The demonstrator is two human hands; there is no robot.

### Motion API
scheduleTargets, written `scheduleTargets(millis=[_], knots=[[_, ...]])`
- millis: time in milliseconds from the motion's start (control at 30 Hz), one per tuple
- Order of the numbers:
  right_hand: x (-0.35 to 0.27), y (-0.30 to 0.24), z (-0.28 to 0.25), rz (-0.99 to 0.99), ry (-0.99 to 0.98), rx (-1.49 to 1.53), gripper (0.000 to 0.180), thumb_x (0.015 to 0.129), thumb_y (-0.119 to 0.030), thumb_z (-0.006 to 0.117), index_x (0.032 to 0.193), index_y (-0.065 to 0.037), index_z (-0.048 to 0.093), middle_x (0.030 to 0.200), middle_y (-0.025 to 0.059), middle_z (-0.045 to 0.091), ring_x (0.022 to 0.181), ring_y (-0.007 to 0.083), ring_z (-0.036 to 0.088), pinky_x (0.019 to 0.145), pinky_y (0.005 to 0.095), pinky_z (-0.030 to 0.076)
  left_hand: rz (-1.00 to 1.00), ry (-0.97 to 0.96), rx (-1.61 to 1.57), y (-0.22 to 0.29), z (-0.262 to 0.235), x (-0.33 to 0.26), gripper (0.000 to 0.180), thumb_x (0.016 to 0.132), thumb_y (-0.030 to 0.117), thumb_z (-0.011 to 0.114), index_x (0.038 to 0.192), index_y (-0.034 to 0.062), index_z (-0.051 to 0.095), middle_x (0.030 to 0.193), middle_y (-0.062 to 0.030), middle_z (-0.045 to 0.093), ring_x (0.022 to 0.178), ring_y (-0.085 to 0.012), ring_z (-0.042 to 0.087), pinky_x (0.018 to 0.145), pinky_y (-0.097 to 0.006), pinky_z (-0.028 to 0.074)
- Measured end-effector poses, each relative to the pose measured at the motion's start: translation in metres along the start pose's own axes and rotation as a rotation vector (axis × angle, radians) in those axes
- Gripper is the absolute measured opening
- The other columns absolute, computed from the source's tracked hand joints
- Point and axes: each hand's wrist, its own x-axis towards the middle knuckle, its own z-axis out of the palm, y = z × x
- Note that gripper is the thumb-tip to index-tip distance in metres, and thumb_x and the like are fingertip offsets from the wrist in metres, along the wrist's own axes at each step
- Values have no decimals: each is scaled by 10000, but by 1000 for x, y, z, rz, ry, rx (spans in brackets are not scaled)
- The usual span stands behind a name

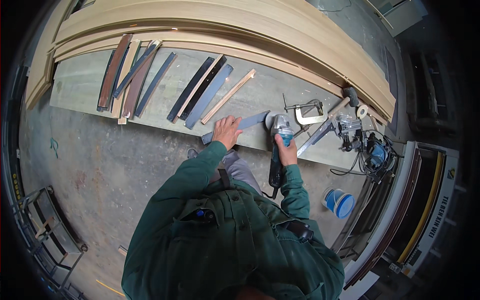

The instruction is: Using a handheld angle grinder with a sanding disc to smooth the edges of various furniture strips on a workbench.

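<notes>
Gripped in my right hand [286, 151] is an angle grinder [275, 167] with a teal and black body. Its disc [270, 120] is at the right end of a blue-grey strip [254, 120], and I cannot tell whether they touch. My left hand [227, 131] lies over the strip's left part near the bench's front edge, its fingers bent around it and hiding some of it. Just left of that hand are a pale wooden strip [229, 96] and another grey strip [209, 96].
Several dark, brown and pale strips [156, 85] lie at the bench's left. Long wooden boards [200, 22] run along the back. To the right are a C-clamp [311, 113], a hammer [351, 96], and a blue corded power tool [376, 152]. A blue-lidded bucket [344, 205] stands below.
</notes>
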Motion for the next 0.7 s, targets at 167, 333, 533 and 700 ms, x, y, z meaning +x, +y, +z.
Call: scheduleTargets(millis=[167,333,533,700], knots=[[1,-2,7,-20,-22,-44,637,785,-460,733,1189,-1,555,1007,121,658,904,210,625,824,322,479,20,47,-24,2,1,1,466,826,255,647,1254,117,524,1047,-72,496,999,-265,489,870,-405,359],[1,-3,6,4,-24,-68,665,783,-470,733,1217,-6,537,1042,133,647,933,212,618,841,325,473,-8,10,-25,1,-2,1,473,816,246,660,1250,117,526,1046,-71,496,1008,-264,492,869,-405,363],[3,5,6,-9,31,3,580,808,-459,726,1131,6,599,982,81,650,858,147,591,782,291,476,6,31,-17,-1,1,0,488,807,244,669,1255,121,521,1055,-72,496,1021,-261,493,866,-404,368],[5,-2,5,11,26,-22,593,802,-457,732,1127,19,594,980,84,651,863,155,598,784,293,477,6,21,-22,2,-1,1,484,809,246,665,1254,122,521,1057,-75,496,1030,-264,491,872,-407,366]])
